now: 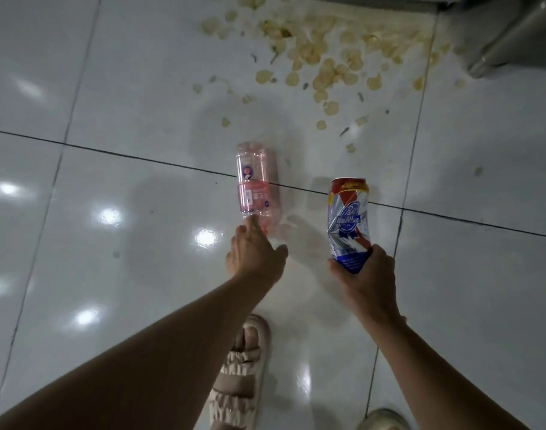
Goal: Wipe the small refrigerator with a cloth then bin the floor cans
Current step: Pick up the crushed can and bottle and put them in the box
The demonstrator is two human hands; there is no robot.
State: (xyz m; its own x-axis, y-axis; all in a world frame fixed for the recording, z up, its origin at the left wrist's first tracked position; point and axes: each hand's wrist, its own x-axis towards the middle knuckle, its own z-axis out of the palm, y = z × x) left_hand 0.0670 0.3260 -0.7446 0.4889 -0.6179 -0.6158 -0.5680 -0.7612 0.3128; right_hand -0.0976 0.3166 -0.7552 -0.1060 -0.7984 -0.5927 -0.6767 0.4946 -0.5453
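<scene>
A crushed blue, white and red beer can (348, 217) is held by its lower end in my right hand (366, 276), fingers curled round it, above the white tiled floor. A pink see-through plastic bottle (256, 184) lies on its side on the floor, left of the can. My left hand (255, 254) reaches down to the bottle's near end, fingers extended, one fingertip touching it and the thumb spread to the right.
Crisps (321, 60) are scattered over the tiles at the top centre and right. A grey appliance corner (510, 35) stands at the top right. My feet in beige sandals (240, 373) are at the bottom centre. Glossy tiles stretch away to the left.
</scene>
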